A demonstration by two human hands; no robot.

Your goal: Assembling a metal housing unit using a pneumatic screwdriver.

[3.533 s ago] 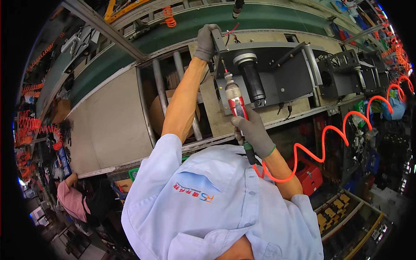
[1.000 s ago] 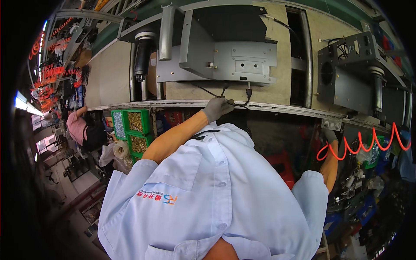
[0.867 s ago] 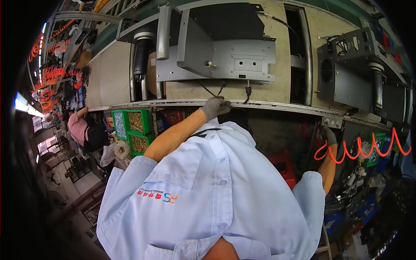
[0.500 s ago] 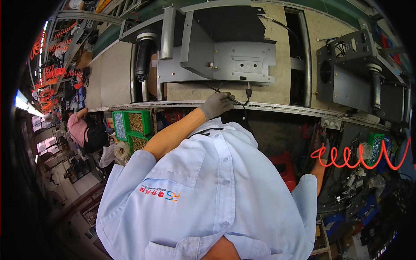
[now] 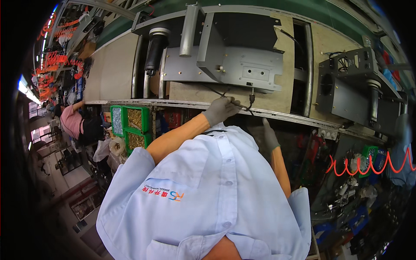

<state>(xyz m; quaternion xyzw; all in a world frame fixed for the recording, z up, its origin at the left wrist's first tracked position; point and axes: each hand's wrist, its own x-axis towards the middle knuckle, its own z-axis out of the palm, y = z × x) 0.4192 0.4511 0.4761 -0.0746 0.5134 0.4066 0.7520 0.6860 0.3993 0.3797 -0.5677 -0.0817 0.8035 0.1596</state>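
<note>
My view comes from a wide fisheye camera, the left one of a pair worn on the person's head. It faces steeply down along the front of the body, so the pale blue shirt [image 5: 190, 173] is nearest and fills the lower middle. Beyond it, within arm's reach, the bench [image 5: 110, 69] crosses the upper part from side to side, its front edge bent by the lens. The left hand [image 5: 222, 111] and right hand [image 5: 271, 137] sit near my centre. I also take in a co-worker [image 5: 72, 121] far off at left, close to the curved black rim.
</note>
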